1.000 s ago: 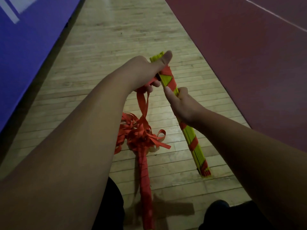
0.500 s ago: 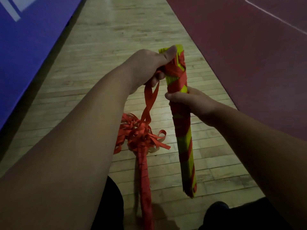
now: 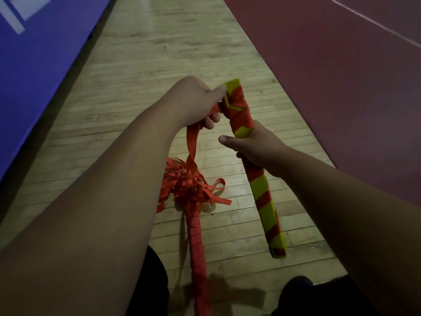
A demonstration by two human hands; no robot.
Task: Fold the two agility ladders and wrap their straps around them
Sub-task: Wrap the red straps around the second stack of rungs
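A folded yellow ladder bundle (image 3: 266, 206), spiralled with red strap, is held above the floor. My right hand (image 3: 257, 149) grips it around the middle. At its top end my left hand (image 3: 196, 101) holds the loose red strap (image 3: 192, 144), thumb pressed against the bundle's tip. The strap hangs down from that hand to a tangle of red strap loops (image 3: 193, 188) on the floor. From the tangle a second bundle (image 3: 198, 252), fully wrapped in red, lies on the floor and runs toward me.
I stand on a strip of wooden floor (image 3: 159, 65). A blue mat (image 3: 34, 53) borders it on the left and a dark red court surface (image 3: 341, 65) on the right. My dark shoes (image 3: 296, 290) show at the bottom edge.
The yellow bundle has turned in my hands, and its lower end has swung slightly right. More red strap now covers its upper part. My right hand has shifted its grip around the middle.
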